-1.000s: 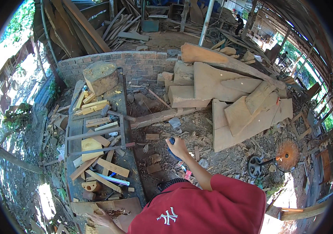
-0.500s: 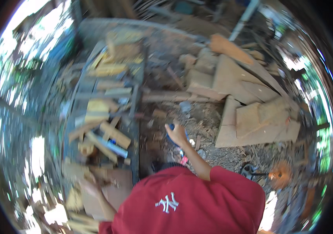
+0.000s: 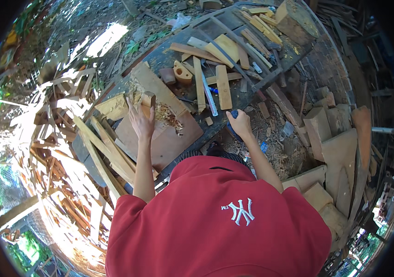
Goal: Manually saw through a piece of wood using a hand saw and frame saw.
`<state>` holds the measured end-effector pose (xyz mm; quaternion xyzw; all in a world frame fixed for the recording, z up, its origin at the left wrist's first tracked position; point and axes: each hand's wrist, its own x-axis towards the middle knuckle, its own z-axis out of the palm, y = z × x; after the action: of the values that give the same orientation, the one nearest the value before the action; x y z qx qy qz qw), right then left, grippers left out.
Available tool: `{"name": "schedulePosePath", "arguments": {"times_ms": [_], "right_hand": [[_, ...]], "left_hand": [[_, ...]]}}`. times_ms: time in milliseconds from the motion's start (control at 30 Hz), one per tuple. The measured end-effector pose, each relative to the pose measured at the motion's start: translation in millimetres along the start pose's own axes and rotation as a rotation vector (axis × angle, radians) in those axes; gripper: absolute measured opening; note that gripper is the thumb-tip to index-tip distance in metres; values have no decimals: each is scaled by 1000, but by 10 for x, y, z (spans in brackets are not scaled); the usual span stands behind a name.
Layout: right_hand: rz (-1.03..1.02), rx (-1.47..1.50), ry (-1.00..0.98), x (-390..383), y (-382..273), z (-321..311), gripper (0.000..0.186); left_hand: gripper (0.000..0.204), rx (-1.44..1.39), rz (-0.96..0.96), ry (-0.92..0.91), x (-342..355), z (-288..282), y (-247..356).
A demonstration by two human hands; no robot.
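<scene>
My left hand [image 3: 141, 121] reaches over the bench with its fingers stretched out and apart. It lies against or right beside a short upright wood block [image 3: 148, 99]; whether it touches the block I cannot tell. Under the hand is a flat brown board [image 3: 169, 143] with a heap of wood shavings [image 3: 167, 113] on it. My right hand [image 3: 240, 124] is closed round a dark blue tool [image 3: 234, 113] near the bench's front edge. The fingers hide most of that tool, and its kind is not clear.
The dark workbench [image 3: 153, 51] carries loose wood strips [image 3: 224, 87], a white-and-blue ruler-like strip [image 3: 209, 94] and a wooden piece with holes [image 3: 182, 73]. Scrap wood [image 3: 86, 207] piles up at the left. Large wooden slabs [image 3: 340, 161] stand at the right.
My view has swung left, so the bench now sits in the middle. The left hand has come forward beside the wood block. My right hand still holds the blue tool, now close to the bench.
</scene>
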<state>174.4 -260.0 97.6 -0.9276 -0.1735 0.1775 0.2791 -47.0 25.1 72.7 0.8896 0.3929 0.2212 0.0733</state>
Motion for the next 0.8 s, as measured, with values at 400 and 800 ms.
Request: {"name": "schedulePosePath", "arguments": {"times_ms": [400,800], "right_hand": [[-142,-258,-422,815,-408,1514,50],[-92,-77,-516,1053,-379,1920,70]], "left_hand": [[51,-334,-134,33,-485,-632,-132],[57,-285,-277,-99,-699,-592,15]]}}
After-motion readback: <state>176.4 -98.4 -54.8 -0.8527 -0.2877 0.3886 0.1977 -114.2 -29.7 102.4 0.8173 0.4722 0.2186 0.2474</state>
